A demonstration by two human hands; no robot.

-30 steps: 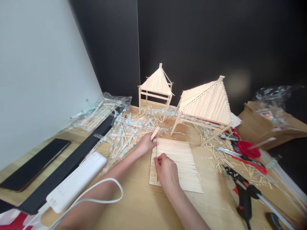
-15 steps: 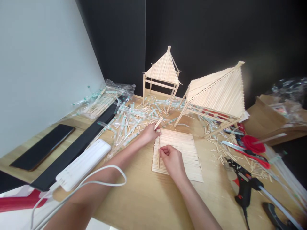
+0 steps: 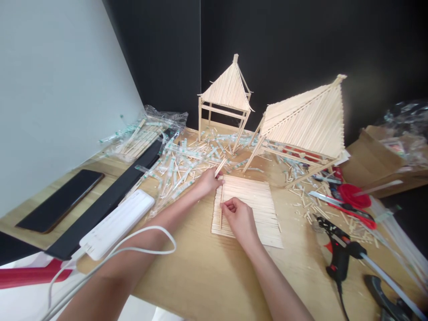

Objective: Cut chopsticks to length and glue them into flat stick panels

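A flat panel of pale wooden sticks (image 3: 254, 200) lies on the wooden table, with one crosswise stick (image 3: 220, 218) along its left side. My left hand (image 3: 209, 180) is at the panel's upper left corner, closed around a few short sticks (image 3: 220, 167) that point up and away. My right hand (image 3: 238, 216) rests over the panel's left part, thumb and forefinger pinched on the crosswise stick. Behind the panel stand a small stick house model (image 3: 227, 91) and a larger one (image 3: 306, 118), both with sloped roofs.
Wrappers and stick offcuts (image 3: 180, 165) litter the table's back. On the left lie a phone (image 3: 60, 200), a black strip (image 3: 110, 196) and a white power strip (image 3: 117, 223) with a cable. On the right are a glue gun (image 3: 339, 254), a cutter (image 3: 344, 208) and a paper bag (image 3: 377, 156).
The view has shifted slightly, so the table items appear a little higher. Both hands keep nearly the same places on the panel.
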